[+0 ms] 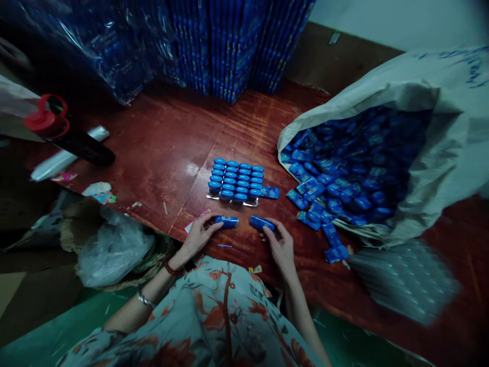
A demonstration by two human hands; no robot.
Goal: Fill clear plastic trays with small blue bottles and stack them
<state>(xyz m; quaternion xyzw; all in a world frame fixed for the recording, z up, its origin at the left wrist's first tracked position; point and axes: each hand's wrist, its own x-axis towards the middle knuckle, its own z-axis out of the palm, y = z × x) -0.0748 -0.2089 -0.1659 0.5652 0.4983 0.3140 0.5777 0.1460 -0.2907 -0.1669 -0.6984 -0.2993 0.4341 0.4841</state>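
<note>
Between the thumb and fingers of my left hand (200,233) is a small blue container (228,221), lying sideways just above the table's near edge. My right hand (279,243) pinches a second blue container (261,222), with a gap between the two. Beyond them, several blue containers stand upright in tight rows (237,179), their rounded tops facing up and a clear plastic edge showing beneath. One more blue container (270,192) lies flat against the right side of these rows. A thin blue strip (225,246) rests near my left hand.
A white sack (428,97) on the right spills many blue containers (336,188) onto the red-brown table (164,148). Clear plastic trays (408,280) sit at the right edge. Blue packs (229,51) are stacked at the back. A dark bottle (82,142) with a red lid stands left.
</note>
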